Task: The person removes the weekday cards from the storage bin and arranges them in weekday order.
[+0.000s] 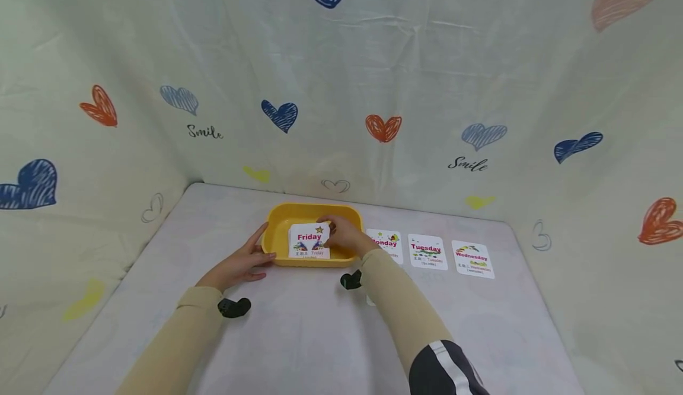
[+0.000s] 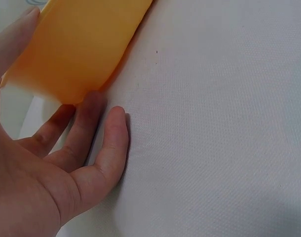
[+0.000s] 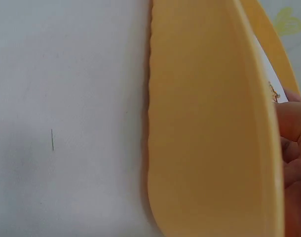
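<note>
A yellow plastic tray [image 1: 312, 263] stands near the far edge of the table. In it, a white card reading "Friday" [image 1: 309, 241] faces me. My right hand [image 1: 345, 235] pinches this card by its right side. In the right wrist view the tray wall [image 3: 209, 123] hides most of the card [image 3: 271, 69] and part of the right hand [image 3: 293, 143]. My left hand [image 1: 240, 264] rests against the tray's left end with its fingers spread. The left wrist view shows these fingers [image 2: 86, 123] touching the tray's outer wall [image 2: 81, 44].
Right of the tray, the "Monday" [image 1: 388, 244], "Tuesday" [image 1: 428, 252] and "Wednesday" [image 1: 473, 260] cards lie in a row. Another white card [image 1: 370, 302] shows partly beneath the right forearm. A heart-printed curtain [image 1: 416, 75] surrounds the white table [image 1: 299, 335].
</note>
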`<state>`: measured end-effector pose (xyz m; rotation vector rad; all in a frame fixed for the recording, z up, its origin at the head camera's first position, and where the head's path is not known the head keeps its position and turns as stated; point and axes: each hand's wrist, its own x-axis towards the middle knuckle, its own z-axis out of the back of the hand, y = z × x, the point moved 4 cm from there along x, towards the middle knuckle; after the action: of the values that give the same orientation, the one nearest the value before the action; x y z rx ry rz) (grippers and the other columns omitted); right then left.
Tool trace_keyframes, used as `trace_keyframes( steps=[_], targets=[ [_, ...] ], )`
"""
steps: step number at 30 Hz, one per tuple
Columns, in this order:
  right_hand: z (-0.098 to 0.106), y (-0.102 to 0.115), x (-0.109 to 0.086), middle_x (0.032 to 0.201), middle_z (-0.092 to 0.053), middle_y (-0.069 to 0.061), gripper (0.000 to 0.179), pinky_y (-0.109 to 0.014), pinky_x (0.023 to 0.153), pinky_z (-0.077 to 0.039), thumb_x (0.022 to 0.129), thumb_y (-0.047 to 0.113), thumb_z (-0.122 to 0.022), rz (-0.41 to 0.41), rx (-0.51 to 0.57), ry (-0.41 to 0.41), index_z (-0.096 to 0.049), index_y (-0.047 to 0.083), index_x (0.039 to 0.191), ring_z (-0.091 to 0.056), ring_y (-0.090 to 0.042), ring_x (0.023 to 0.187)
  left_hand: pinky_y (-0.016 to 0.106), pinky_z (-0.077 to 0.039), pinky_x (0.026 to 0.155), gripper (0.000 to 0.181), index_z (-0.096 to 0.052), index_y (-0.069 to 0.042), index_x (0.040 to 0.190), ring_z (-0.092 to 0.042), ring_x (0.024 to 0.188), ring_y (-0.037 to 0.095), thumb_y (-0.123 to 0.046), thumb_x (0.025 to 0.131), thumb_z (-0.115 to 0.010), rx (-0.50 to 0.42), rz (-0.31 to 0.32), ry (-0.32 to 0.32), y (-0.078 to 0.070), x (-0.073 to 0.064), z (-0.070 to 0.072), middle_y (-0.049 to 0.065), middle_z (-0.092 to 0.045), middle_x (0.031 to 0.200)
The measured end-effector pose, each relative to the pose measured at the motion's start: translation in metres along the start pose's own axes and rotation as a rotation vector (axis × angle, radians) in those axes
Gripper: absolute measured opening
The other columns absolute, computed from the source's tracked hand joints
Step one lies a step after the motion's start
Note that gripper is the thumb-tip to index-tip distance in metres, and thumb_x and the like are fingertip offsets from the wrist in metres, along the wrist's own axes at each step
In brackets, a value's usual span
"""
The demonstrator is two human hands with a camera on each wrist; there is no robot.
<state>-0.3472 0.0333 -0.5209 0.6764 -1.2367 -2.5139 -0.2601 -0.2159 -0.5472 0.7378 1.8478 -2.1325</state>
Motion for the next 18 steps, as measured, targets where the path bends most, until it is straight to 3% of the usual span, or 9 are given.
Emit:
trace_keyframes(
  steps=[9,18],
  targets=[
    [0.01,0.004,-0.009,0.099,-0.054,-0.011,0.054,-0.025,0.076,-0.053,0.088,0.001,-0.07,-0.015,0.083,0.032,-0.055,0.013,0.138,-0.055,-0.021,0.082,0.05,-0.049,0.093,0.089,0.002,-0.046,0.154,-0.05,0.119,0.037,-0.025,0.096,-0.063,0.006,-0.023,0.031,-0.001,-0.004,-0.001,0.022,-0.027,0.143],
    [0.024,0.006,-0.018,0.095,-0.061,-0.01,0.055,-0.028,0.075,-0.056,0.09,0.001,-0.067,0.035,0.091,0.005,-0.053,0.015,0.141,-0.062,-0.022,0.076,0.049,-0.051,0.091,0.094,0.004,-0.046,0.154,-0.05,0.12,0.038,-0.026,0.094,-0.066,0.025,0.006,-0.002,0.0,-0.001,-0.003,0.023,-0.025,0.144]
  ],
)
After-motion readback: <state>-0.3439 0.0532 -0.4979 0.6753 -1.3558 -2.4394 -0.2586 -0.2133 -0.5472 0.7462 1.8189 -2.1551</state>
